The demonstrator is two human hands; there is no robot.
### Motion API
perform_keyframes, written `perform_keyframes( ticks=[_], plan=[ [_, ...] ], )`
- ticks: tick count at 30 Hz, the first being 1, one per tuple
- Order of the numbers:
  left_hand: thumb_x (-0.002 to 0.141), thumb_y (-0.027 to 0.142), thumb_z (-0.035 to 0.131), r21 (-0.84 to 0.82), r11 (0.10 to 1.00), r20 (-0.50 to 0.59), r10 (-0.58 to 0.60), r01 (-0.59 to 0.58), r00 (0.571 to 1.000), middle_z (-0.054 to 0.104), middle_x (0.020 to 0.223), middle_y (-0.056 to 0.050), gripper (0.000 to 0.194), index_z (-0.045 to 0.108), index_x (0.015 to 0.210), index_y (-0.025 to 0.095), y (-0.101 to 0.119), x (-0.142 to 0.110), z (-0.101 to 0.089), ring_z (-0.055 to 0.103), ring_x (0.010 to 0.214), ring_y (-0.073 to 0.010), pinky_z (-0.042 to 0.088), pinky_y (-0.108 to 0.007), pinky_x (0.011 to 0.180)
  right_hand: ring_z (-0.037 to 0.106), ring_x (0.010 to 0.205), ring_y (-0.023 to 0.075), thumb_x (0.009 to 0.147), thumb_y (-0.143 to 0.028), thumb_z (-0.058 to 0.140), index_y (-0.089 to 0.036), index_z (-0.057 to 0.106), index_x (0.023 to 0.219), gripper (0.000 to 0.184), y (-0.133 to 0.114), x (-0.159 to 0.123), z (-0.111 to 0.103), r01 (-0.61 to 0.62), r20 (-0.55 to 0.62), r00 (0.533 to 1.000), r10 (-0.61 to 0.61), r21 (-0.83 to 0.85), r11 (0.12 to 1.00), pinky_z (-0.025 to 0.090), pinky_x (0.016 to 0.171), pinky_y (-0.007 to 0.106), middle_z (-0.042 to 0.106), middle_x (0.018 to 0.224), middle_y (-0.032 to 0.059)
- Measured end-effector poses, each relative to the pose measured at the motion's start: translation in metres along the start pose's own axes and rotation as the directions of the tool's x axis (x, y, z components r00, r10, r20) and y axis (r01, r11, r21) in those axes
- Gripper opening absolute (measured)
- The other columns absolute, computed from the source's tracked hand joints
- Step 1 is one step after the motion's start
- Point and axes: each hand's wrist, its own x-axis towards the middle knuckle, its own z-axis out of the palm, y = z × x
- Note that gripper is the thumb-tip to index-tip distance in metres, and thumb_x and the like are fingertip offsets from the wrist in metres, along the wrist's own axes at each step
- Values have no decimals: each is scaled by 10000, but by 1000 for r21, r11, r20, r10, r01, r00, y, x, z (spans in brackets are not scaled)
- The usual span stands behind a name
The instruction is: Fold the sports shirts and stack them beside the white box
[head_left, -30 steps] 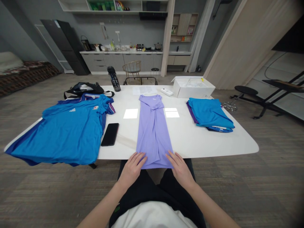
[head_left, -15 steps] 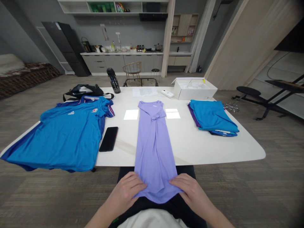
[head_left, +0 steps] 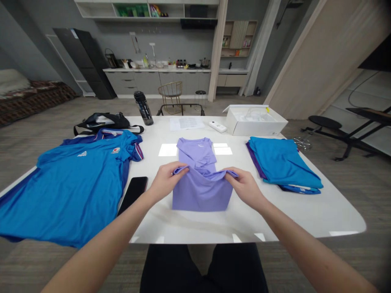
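A lilac shirt, folded into a narrow strip, lies in the middle of the white table. Its lower half is doubled over toward the collar. My left hand pinches the hem's left corner and my right hand pinches its right corner, both held just above the shirt's middle. Both hands are closed on the fabric.
A spread blue jersey covers the table's left side, with a black phone beside it. A stack of folded blue garments lies on the right. Behind are a white box, a remote, papers, a bottle and a black bag.
My hands took the shirt's hem from over the table's near edge and carried it forward over the shirt, doubling the lower half. The view has moved closer to the table.
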Motion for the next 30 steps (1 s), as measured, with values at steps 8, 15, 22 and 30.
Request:
perform_keyframes(
  ticks=[8, 15, 22, 30],
  plan=[
    [934, 457, 581, -4, 999, -64, -55, 54, 996, 753, 1095, -33, 324, 752, 1042, 205, -93, 135, 16, 657, 1044, -222, 484, -313, 961, 624, 860, 205, 912, -464, 569, -173, 742, 910, 339, 72, 166, 14, -13, -31, 999, 11, -58, 998, 483, 772, 279, 720, 884, 37],
    [942, 332, 540, 326, 880, -90, -334, 345, 938, 740, 1071, -58, 290, 728, 1116, 195, -200, 218, 45, 653, 1009, -233, 485, -337, 939, 597, 770, 178, 905, -337, 594, -165, 742, 936, 229, 168, 282, 41, -236, -115, 971, 209, -349, 907, 433, 705, 261, 699, 829, 35],
    [965, 167, 421, 624, 768, -173, -45, 145, 984, 511, 1457, -169, 497, 489, 1457, 133, -204, 204, 62, 503, 1327, -299, 388, -468, 1119, 568, 1148, 311, 975, -313, 526, -156, 600, 1338, 403, 175, 277, 58, -202, -245, 968, 52, -641, 740, 437, 962, 408, 632, 1250, 170],
    [1062, 388, 286, 662, 743, 310, -150, -100, 939, 401, 1604, -130, 537, 436, 1526, 163, -192, 175, 111, 329, 1502, -269, 184, -498, 1248, 351, 1466, 288, 1077, -379, 253, -140, 474, 1499, 533, 165, 251, 109, 47, 130, 989, 68, -722, 690, 196, 1218, 505, 452, 1570, 134]
  ],
)
